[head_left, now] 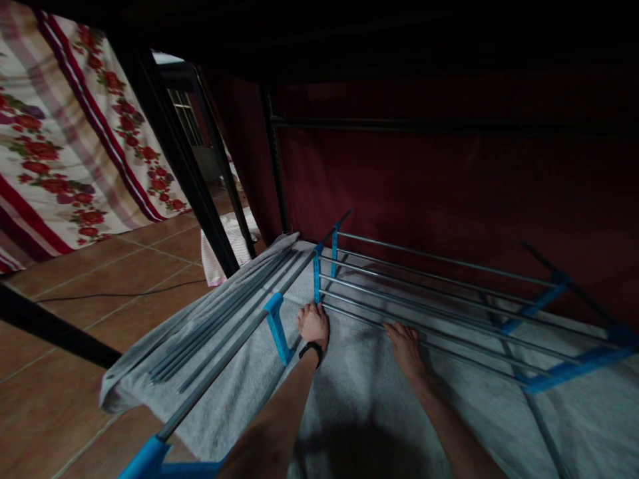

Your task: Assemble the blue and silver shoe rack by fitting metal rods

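My left hand (313,324), with a black band on the wrist, is closed at the lower end of an upright blue plastic bracket (317,276). The near metal rod (354,315) meets the bracket just there. Farther right, my right hand (403,344) curls its fingers over that same rod; its fingertips are partly hidden. Several parallel metal rods (424,287) run from this bracket side to a long blue bracket (579,369) at the right. Another blue bracket (277,327) hangs from a long metal tube (224,362) left of my left hand.
Several loose grey tubes (229,313) lie on the grey blanket (359,392) at the left. A blue corner piece (150,459) is at the bottom left. Black metal posts (174,153) frame the space, with a dark red wall (449,186) behind. A flowered cloth (74,133) hangs above the tiled floor.
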`<state>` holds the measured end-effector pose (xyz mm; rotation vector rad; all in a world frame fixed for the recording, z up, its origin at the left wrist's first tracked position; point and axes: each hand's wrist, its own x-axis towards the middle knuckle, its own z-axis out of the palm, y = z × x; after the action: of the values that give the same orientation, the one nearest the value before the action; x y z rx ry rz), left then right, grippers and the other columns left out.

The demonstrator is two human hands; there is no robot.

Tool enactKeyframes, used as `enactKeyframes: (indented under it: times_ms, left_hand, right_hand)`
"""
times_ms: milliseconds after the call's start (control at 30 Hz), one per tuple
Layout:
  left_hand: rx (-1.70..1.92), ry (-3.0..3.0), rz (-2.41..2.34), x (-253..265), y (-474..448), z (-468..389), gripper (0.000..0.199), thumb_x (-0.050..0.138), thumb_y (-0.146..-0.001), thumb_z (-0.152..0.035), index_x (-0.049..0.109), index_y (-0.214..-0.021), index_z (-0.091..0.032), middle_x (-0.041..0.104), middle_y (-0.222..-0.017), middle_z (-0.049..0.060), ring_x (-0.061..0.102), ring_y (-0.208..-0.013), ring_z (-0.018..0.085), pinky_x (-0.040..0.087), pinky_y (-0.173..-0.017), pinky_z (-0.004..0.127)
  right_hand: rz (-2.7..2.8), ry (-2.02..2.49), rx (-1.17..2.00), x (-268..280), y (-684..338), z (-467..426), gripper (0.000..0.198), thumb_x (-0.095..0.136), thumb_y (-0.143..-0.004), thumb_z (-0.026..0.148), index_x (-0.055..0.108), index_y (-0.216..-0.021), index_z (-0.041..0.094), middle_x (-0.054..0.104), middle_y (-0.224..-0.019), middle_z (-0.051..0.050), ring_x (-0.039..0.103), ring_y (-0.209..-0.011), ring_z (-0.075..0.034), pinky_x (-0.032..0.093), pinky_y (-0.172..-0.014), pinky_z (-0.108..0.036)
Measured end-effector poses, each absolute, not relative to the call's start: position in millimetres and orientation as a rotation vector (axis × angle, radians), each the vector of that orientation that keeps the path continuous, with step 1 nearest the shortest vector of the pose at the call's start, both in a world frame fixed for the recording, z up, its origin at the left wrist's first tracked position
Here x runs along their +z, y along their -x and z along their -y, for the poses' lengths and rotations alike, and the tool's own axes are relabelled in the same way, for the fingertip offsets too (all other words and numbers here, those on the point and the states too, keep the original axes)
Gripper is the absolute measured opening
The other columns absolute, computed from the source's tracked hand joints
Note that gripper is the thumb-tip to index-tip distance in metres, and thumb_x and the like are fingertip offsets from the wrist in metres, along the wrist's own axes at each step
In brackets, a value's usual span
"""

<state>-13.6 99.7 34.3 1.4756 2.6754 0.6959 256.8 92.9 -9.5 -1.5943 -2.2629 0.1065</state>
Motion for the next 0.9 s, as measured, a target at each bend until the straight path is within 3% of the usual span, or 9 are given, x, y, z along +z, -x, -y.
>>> enactKeyframes:
  times_ms: [267, 500, 700, 900]
  left_hand:
    - [0.620, -1.529, -2.635, 32, 17, -98, 0.034, 0.050, -0.090, -0.015, 0.062, -0.122, -0.017, 0.066, -0.118, 0.014, 0.055, -0.119, 0.031, 0.039, -0.095, 0.040]
    - [0.672, -1.525, -2.649, 33, 16, -98, 0.031, 0.043, -0.098, -0.022, 0.064, -0.119, -0.016, 0.067, -0.115, 0.015, 0.057, -0.116, 0.030, 0.039, -0.094, 0.039]
    - [0.720, -1.537, -2.653, 41, 14, -97, 0.042, 0.032, -0.104, -0.037, 0.067, -0.114, -0.016, 0.068, -0.112, 0.015, 0.058, -0.111, 0.030, 0.042, -0.090, 0.041]
    - [0.684, -1.538, -2.598, 48, 15, -98, 0.045, 0.032, -0.103, -0.039, 0.066, -0.114, -0.011, 0.067, -0.113, 0.020, 0.056, -0.112, 0.033, 0.044, -0.086, 0.044]
  right_hand:
    - [2.257, 1.579, 0.087, -11, -256, -93, 0.056, 0.037, -0.092, 0.004, 0.064, -0.133, 0.030, 0.069, -0.121, -0.006, 0.059, -0.113, -0.022, 0.037, -0.102, -0.039]
    - [2.261, 1.566, 0.029, -14, -256, -94, 0.054, 0.041, -0.092, 0.004, 0.062, -0.136, 0.027, 0.069, -0.122, -0.006, 0.058, -0.115, -0.022, 0.037, -0.106, -0.037]
    - [2.260, 1.642, 0.070, 3, -249, -89, 0.047, 0.044, -0.096, 0.009, 0.062, -0.137, 0.026, 0.068, -0.122, -0.007, 0.057, -0.114, -0.022, 0.037, -0.107, -0.036]
    - [2.292, 1.674, 0.128, 22, -245, -87, 0.051, 0.046, -0.096, 0.010, 0.055, -0.142, 0.032, 0.067, -0.124, -0.005, 0.055, -0.117, -0.020, 0.035, -0.109, -0.036]
